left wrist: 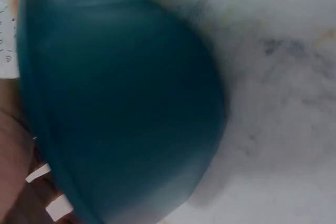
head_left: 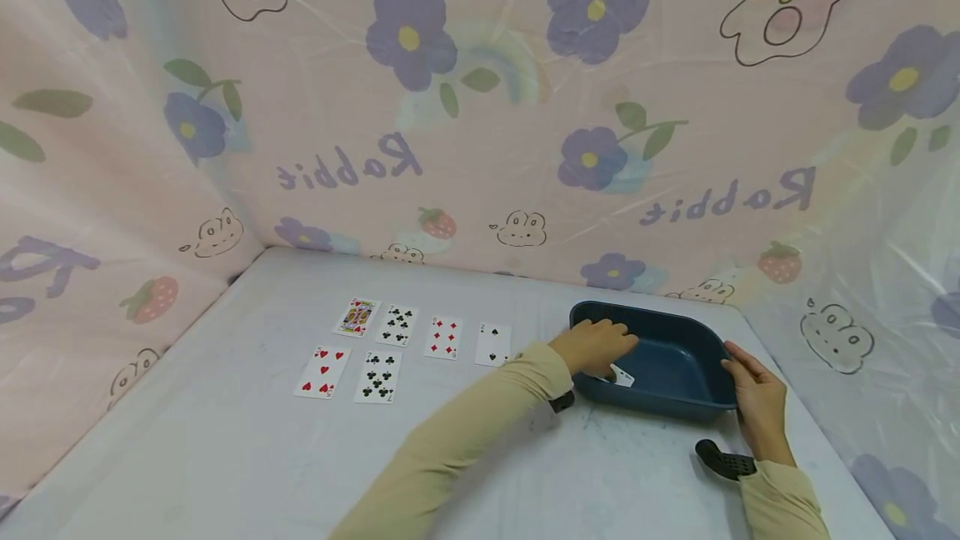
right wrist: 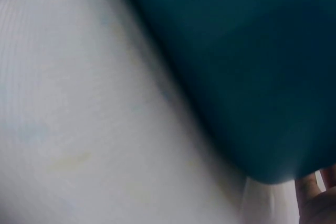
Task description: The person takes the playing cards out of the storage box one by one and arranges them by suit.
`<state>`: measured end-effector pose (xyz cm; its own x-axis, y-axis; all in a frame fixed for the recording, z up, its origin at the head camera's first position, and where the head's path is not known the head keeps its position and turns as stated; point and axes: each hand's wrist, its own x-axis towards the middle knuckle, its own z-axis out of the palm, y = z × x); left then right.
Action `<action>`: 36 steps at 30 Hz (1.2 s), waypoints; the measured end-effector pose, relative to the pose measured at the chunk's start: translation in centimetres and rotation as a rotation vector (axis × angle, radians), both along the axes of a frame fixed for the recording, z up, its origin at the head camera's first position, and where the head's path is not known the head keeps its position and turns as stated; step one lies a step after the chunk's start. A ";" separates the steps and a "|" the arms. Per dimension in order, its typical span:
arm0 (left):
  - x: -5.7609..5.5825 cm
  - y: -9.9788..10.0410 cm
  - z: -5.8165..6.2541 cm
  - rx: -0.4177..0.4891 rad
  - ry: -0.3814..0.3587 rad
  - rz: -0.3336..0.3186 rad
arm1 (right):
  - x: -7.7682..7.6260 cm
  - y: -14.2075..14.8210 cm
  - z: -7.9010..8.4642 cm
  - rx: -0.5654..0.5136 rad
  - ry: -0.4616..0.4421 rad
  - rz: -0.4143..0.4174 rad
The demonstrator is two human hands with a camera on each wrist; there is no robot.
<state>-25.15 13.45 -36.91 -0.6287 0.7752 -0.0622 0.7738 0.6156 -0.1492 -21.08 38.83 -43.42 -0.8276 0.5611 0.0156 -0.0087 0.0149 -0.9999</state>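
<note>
A dark blue tub (head_left: 678,365) stands on the table at the right. My left hand (head_left: 596,347) reaches over its left rim, fingers bent down inside, and pinches a white playing card (head_left: 621,376) low in the tub. The hand covers much of that card, and its face does not show. At the tub's right end my right hand (head_left: 761,407) grips the rim, thumb on top and fingers along the outside wall. In the left wrist view the tub wall (left wrist: 126,98) hides most of the left fingers (left wrist: 44,190). The right wrist view shows the outer wall (right wrist: 252,77).
Left of the tub, several face-up cards lie in two rows. The back row runs from a king (head_left: 357,317) past a club card (head_left: 397,326) and a diamond card (head_left: 443,337) to a spade card (head_left: 492,345). In front lie a heart card (head_left: 322,372) and another club card (head_left: 378,377).
</note>
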 end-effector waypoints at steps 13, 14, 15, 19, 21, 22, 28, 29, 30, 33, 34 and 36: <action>-0.6 0.8 -1.3 -0.020 -0.086 0.106 | -0.2 0.2 -0.3 -0.007 0.030 -0.011; -0.6 0.8 -1.4 -0.020 -0.084 0.109 | -0.2 0.2 -0.3 -0.007 0.030 -0.011; -0.6 0.8 -1.4 -0.019 -0.083 0.111 | -0.2 0.1 -0.3 -0.004 0.029 -0.011; -0.7 0.7 -1.6 -0.012 -0.061 0.112 | -0.2 0.0 -0.3 0.007 0.023 -0.015; -0.7 0.8 -1.7 -0.014 -0.041 0.109 | -0.2 0.0 -0.2 0.018 0.023 -0.023; -0.8 0.8 -1.7 -0.017 -0.032 0.109 | -0.2 0.0 -0.2 0.019 0.024 -0.024; -0.9 0.9 -1.7 -0.022 -0.039 0.109 | -0.2 0.0 -0.1 -0.013 0.047 -0.007; -0.9 1.0 -1.7 -0.018 -0.047 0.109 | -0.2 0.0 -0.1 -0.023 0.055 -0.003; -0.9 1.0 -1.7 -0.015 -0.051 0.109 | -0.2 0.0 -0.1 -0.033 0.062 -0.002; -0.9 1.0 -1.7 -0.012 -0.058 0.112 | -0.2 0.0 -0.1 -0.039 0.073 0.002; -0.8 0.9 -1.7 -0.009 -0.059 0.114 | -0.2 0.0 -0.1 -0.043 0.076 0.004; -0.8 0.9 -1.7 -0.005 -0.063 0.117 | -0.2 0.0 -0.1 -0.043 0.074 0.006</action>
